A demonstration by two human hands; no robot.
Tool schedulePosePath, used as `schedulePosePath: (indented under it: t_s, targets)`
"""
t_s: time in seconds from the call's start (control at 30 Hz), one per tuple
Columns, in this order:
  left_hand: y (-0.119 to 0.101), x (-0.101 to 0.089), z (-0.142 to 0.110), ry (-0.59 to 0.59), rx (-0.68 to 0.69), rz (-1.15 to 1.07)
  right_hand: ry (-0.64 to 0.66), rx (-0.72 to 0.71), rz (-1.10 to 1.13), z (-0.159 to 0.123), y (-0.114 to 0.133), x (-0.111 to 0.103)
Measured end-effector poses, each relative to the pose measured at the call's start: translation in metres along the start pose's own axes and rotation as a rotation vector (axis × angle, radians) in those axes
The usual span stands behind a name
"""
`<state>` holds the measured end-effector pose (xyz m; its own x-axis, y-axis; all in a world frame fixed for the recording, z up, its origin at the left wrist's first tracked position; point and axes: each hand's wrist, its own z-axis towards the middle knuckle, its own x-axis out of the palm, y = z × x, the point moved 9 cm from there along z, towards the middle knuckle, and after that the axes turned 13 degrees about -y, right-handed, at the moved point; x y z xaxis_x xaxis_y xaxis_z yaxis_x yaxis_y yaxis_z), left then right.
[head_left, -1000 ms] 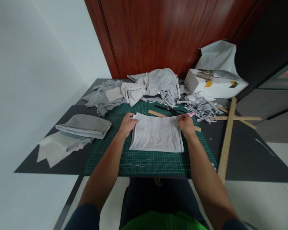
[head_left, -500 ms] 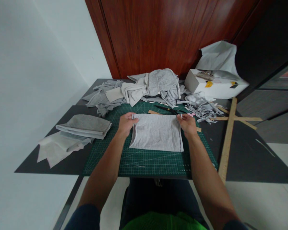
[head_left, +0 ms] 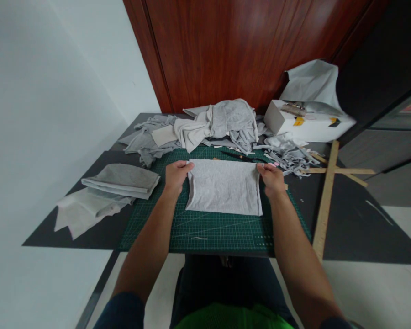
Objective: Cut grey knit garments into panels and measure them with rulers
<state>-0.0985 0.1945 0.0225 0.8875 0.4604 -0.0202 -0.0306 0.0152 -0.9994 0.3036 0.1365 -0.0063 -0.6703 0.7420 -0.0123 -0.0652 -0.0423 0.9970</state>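
Left hand (head_left: 176,176) and right hand (head_left: 272,178) each pinching a far corner of grey cloth (head_left: 225,187), frame centre, over green mat (head_left: 222,233). Scissors (head_left: 238,156) just beyond cloth's far edge. Folded cloth (head_left: 121,178) left of centre. Long ruler (head_left: 326,203) right of centre. White box (head_left: 306,123) upper right.

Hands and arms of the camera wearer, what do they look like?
The left hand and right hand wear no gloves, and no watch or bracelet shows. The forearms are bare below a dark blue left sleeve and dark right sleeve.
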Motion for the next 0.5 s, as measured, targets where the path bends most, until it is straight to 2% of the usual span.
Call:
schedulePosePath:
  t_s: [0.33, 0.5]
  targets:
    - [0.001, 0.01, -0.004, 0.09, -0.038, -0.104, 0.023, 0.07, 0.024, 0.002, -0.01, 0.002]
    - [0.003, 0.005, 0.0, 0.015, -0.058, -0.136, 0.066, 0.164, 0.107, 0.001, -0.018, 0.006]
